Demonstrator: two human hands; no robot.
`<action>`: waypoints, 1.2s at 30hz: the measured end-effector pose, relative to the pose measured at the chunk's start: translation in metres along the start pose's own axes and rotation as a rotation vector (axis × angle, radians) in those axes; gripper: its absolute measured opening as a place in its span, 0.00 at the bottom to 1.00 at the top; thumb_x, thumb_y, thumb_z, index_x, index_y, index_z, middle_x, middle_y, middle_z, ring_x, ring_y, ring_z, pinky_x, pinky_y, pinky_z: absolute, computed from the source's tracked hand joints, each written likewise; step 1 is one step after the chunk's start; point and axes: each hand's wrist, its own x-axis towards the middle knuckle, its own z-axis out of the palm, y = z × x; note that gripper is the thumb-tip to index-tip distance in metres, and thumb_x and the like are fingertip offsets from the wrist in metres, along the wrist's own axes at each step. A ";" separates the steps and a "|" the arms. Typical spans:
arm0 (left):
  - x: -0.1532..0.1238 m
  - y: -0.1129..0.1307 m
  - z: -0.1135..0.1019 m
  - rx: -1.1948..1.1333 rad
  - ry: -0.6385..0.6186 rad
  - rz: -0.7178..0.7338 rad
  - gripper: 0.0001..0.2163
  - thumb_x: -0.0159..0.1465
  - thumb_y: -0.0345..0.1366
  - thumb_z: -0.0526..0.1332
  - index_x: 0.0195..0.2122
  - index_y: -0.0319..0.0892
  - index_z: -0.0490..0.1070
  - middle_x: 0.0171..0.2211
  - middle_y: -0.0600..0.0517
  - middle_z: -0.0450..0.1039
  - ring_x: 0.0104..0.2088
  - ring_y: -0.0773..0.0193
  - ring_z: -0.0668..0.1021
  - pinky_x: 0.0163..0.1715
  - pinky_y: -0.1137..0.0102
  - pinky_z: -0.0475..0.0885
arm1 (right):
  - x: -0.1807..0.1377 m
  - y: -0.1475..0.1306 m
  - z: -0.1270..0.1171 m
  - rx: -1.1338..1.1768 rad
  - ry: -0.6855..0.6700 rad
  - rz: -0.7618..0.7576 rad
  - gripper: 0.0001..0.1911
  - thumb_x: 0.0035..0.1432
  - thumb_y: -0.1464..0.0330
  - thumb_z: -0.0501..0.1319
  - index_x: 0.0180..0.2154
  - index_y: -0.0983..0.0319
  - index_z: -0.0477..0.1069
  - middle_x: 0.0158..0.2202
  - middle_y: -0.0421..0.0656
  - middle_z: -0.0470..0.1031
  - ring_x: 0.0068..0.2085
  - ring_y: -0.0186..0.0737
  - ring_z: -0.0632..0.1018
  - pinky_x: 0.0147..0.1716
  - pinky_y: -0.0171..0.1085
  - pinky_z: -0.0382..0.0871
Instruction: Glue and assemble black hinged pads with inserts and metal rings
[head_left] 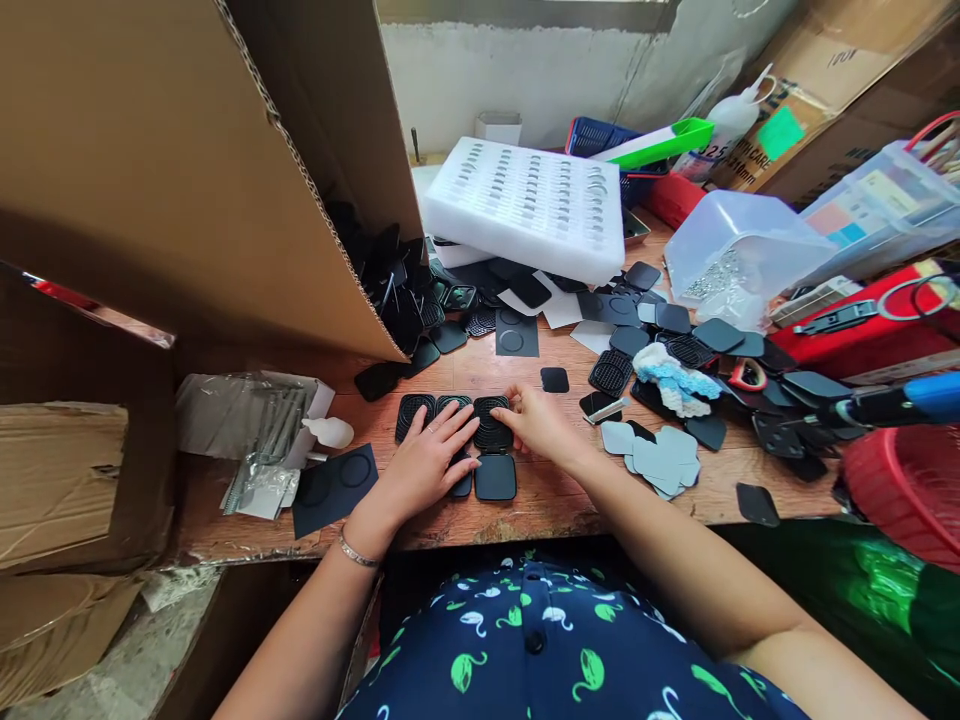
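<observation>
Three open black hinged square cases with ridged inner plates stand in a row in front of me. My left hand lies over the left and middle cases, fingers stretched out and spread, its fingertips resting on them. At the right-hand open case, my right hand has its thumb and fingers pinched at the upper right edge. The flat lid of that case points toward me. Other lids are partly hidden under my left hand. A small black square lies just beyond my right hand.
A large cardboard box with black parts rises at the left. White foam sits at the back. Grey square pieces, a cloth and a red basket are to the right. A small white bottle lies left.
</observation>
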 end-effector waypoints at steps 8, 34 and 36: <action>-0.005 0.011 -0.005 -0.106 0.052 0.007 0.26 0.69 0.44 0.59 0.67 0.47 0.60 0.70 0.42 0.56 0.71 0.49 0.55 0.69 0.42 0.42 | 0.025 -0.021 -0.013 -0.283 0.196 -0.184 0.12 0.52 0.69 0.71 0.32 0.61 0.68 0.25 0.42 0.72 0.30 0.40 0.76 0.28 0.34 0.64; 0.011 0.101 -0.014 -1.883 0.141 -0.496 0.27 0.59 0.40 0.71 0.59 0.39 0.69 0.54 0.39 0.77 0.52 0.50 0.80 0.49 0.61 0.77 | -0.118 0.028 -0.030 -0.340 0.359 -0.981 0.21 0.61 0.79 0.58 0.52 0.56 0.74 0.45 0.47 0.78 0.46 0.43 0.80 0.45 0.42 0.76; 0.006 0.101 -0.015 -1.869 0.113 -0.501 0.22 0.59 0.37 0.72 0.52 0.36 0.74 0.48 0.39 0.80 0.49 0.51 0.82 0.48 0.64 0.77 | -0.120 0.024 -0.035 -0.201 0.332 -0.934 0.24 0.61 0.79 0.57 0.56 0.57 0.70 0.46 0.47 0.77 0.45 0.41 0.78 0.45 0.41 0.75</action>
